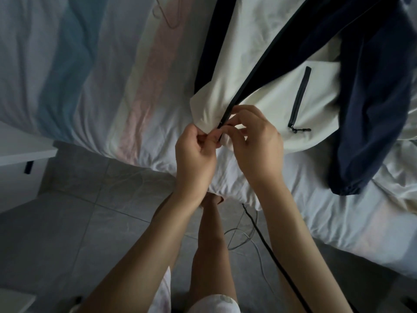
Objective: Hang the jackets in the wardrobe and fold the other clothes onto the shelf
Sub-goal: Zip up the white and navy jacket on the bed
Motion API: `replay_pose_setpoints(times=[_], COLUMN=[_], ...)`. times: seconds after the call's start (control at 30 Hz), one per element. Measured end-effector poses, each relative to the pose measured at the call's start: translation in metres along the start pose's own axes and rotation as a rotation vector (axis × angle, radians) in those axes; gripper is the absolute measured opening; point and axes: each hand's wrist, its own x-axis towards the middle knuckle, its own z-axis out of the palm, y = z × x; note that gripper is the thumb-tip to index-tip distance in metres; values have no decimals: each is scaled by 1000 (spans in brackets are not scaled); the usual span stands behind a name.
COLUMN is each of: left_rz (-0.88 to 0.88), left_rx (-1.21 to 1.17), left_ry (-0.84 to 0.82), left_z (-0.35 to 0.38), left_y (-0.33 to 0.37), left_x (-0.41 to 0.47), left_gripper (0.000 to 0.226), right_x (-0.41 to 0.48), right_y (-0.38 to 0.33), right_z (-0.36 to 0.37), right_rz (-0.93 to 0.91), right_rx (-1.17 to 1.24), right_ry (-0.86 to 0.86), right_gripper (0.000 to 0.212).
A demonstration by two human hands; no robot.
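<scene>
Rumpled striped bed
A cream-and-navy jacket lies spread on it (front zip open), a thin wire hanger farther up the sheet; cables lie on the tiled floor beside.

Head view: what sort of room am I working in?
Probably a bedroom: a bed with rumpled striped bedding, a jacket spread on it, and tiled floor alongside.
</scene>
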Motion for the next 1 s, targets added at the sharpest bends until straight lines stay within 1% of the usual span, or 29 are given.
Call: replay_pose_setpoints(times=[0.1, 0.2, 0.3, 0.43, 0.53, 0.6, 0.67, 0.77, 0.9, 1.0], left_rz=[-11, -85, -155, -258, -250, -239, -290, -341, -356, -376], left_rx=[-11, -64, -165, -369, -340, -337, -424, -505, -566, -533], left_ry=[7, 35, 47, 19, 65, 113, 134, 105, 83, 97], left_z=[0, -1, 7, 20, 23, 23, 23, 22, 18, 16], left_y=[2, 4, 9, 19, 20, 18, 18, 20, 19, 18], left_x=[7, 12, 20, 26, 25, 24, 24, 26, 29, 26], left_gripper=[13, 16, 9, 14, 14, 15, 20, 26, 22, 19], right_x=[1, 8, 19, 24, 20, 16, 13, 11, 7, 5], right_y=[-3, -7, -10, -16, -20, -21, -21, -22, -26, -27], right_z=[4, 3, 1, 1, 4, 7, 9, 10, 12, 15], right_rz=[-2, 1, 69, 130, 150, 147, 142, 113, 73, 78], right_rx=[24, 51, 94, 113, 105, 119, 128, 91, 81, 73], right_ry=[39, 9, 31, 113, 167, 157, 145, 181, 198, 184], right_gripper=[7, 8, 12, 12, 9, 8, 8, 10, 13, 11])
